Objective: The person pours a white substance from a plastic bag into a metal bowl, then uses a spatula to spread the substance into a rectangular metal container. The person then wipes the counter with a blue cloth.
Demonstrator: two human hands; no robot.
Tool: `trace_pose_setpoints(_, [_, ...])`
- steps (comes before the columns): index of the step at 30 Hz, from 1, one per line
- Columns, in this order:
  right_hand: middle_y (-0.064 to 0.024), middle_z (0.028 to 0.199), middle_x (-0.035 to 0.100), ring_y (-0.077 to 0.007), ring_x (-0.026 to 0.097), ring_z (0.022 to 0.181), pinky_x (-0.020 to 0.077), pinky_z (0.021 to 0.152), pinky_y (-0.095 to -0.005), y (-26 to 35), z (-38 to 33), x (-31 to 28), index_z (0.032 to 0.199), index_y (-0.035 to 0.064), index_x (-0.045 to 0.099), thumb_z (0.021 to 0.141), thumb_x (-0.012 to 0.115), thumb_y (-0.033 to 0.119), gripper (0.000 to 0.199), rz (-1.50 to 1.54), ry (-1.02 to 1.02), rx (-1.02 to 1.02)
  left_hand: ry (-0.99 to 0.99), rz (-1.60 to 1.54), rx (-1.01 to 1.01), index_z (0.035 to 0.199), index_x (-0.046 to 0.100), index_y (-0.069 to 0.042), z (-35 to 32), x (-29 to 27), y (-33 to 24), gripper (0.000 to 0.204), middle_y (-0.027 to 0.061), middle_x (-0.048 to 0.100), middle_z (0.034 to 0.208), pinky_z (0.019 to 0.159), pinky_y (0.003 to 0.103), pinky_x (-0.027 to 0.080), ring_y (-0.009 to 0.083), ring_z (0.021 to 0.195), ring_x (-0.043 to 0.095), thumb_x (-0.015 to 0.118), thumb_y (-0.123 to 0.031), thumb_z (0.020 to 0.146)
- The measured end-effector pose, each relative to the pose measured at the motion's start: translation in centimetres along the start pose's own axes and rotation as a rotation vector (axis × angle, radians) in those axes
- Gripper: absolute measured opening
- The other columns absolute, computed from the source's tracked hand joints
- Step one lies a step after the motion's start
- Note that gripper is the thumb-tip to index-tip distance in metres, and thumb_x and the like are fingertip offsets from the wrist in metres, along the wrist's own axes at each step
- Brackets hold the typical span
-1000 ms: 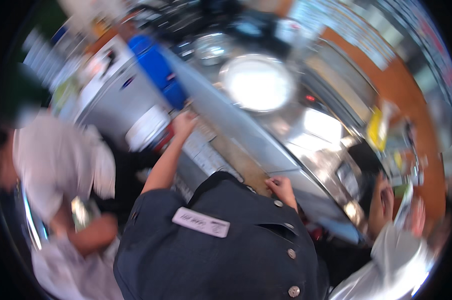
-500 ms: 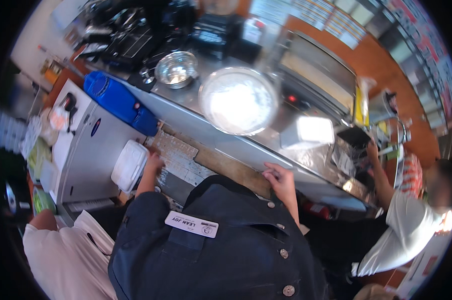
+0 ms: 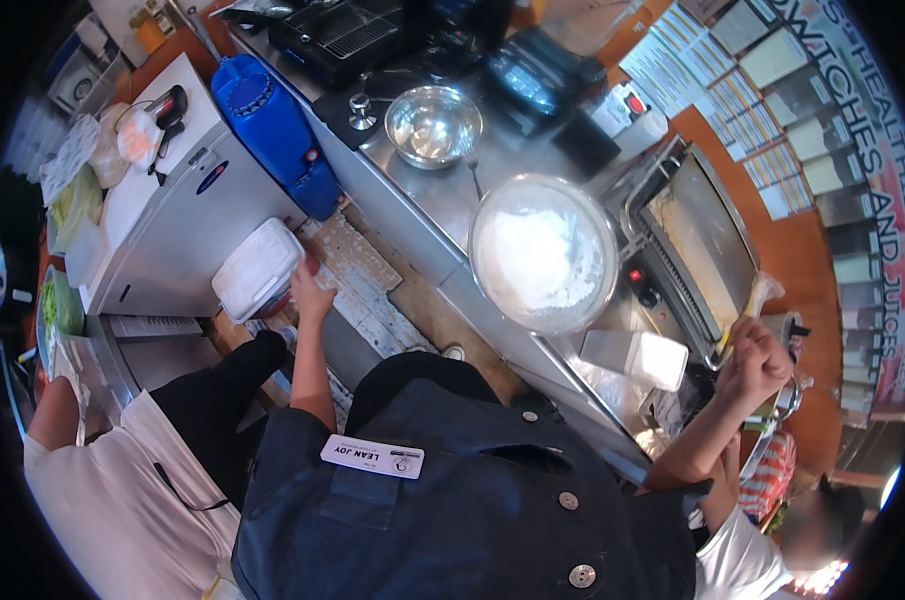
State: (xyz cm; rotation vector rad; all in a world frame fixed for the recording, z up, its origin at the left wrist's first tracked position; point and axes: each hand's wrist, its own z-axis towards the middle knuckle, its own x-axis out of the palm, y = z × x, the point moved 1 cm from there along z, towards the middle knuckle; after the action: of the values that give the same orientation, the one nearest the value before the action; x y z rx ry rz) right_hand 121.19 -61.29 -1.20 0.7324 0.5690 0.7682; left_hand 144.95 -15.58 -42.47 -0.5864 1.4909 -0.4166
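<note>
My left hand (image 3: 314,290) is closed on the near side of a white lidded container (image 3: 257,270), which is tilted beside the white fridge or freezer (image 3: 177,215). Raised over the right end of the counter, my right hand (image 3: 754,362) is curled into a fist. Behind it, clear plastic (image 3: 768,290) and a yellow strip show by the griddle (image 3: 707,250); whether the fist grips any of this is hidden. A large clear bowl of white powder (image 3: 542,255) sits on the steel counter between my hands.
A steel bowl (image 3: 432,125), a fork and a pale rectangular tub (image 3: 632,358) stand on the counter (image 3: 412,185). A blue jerrycan (image 3: 272,130) is wedged between counter and fridge. One person in a white shirt (image 3: 137,490) is at my left, another at my right.
My right hand has risen from beside my body to the griddle's right end and closed. My left hand stays at the white container. The view has turned, and the person at right appears lower.
</note>
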Motion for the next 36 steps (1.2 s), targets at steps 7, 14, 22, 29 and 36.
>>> trace_pose_setpoints(7, [-0.0125, 0.107, 0.058, -0.0235, 0.052, 0.105, 0.0442, 0.086, -0.0345, -7.3, 14.3, 14.8, 0.119, 0.0039, 0.051, 0.071, 0.065, 0.006, 0.05, -0.589, 0.93, -0.205, -0.288, -0.021, -0.646, 0.128, 0.033, -0.006, -2.3, 0.1, 1.8, 0.073, 0.0249, 0.038, 0.117, 0.092, 0.049, 0.037, 0.0422, 0.11, 0.042, 0.069, -0.01, 0.065])
trace_pose_setpoints(14, [-0.0202, 0.095, 0.064, -0.0342, 0.061, 0.094, 0.0506, 0.082, -0.04, -23.9, 21.1, 40.6, 0.086, -0.004, 0.065, 0.067, 0.062, 0.003, 0.021, -0.852, 0.94, -0.229, -0.227, -0.003, -0.631, 0.129, 0.034, -0.011, 2.2, 2.2, -1.2, 0.072, 0.0191, 0.035, 0.124, 0.09, 0.055, 0.037, 0.0406, 0.114, 0.041, 0.069, -0.013, 0.066])
trace_pose_setpoints(22, [-0.0204, 0.111, 0.061, -0.0328, 0.058, 0.106, 0.0487, 0.089, -0.0394, -38.8, 20.5, 52.7, 0.103, 0.0006, 0.065, 0.074, 0.062, 0.006, 0.029, -0.975, 1.07, 0.214, -0.331, -0.227, -0.367, 0.121, 0.042, 0.0, 17.5, -5.8, 1.6, 0.06, 0.0217, 0.035, 0.123, 0.095, 0.045, 0.036, 0.0398, 0.11, 0.042, 0.067, -0.005, 0.067])
trace_pose_setpoints(29, [-0.0103, 0.105, 0.064, -0.0279, 0.05, 0.113, 0.0404, 0.088, -0.0472, -42.1, 19.4, 56.5, 0.093, 0.0085, 0.068, 0.068, 0.063, 0.008, 0.025, -0.941, 0.971, 0.248, -0.181, -0.179, -0.164, 0.112, 0.05, 0.0, 20.7, -10.4, 1.9, 0.043, 0.0199, 0.034, 0.122, 0.09, 0.041, 0.04, 0.0336, 0.108, 0.043, 0.061, 0.003, 0.071])
trace_pose_setpoints(36, [-0.0155, 0.106, 0.064, -0.0327, 0.056, 0.108, 0.0474, 0.085, -0.0459, -39.7, 21.6, 54.1, 0.099, 0.0047, 0.066, 0.069, 0.063, 0.005, 0.031, -0.909, 1.077, 0.268, -0.041, -0.156, 0.132, 0.118, 0.047, 0.003, 26.3, -12.7, -1.5, 0.043, 0.0164, 0.036, 0.125, 0.084, 0.039, 0.042, 0.029, 0.104, 0.049, 0.06, -0.001, 0.077])
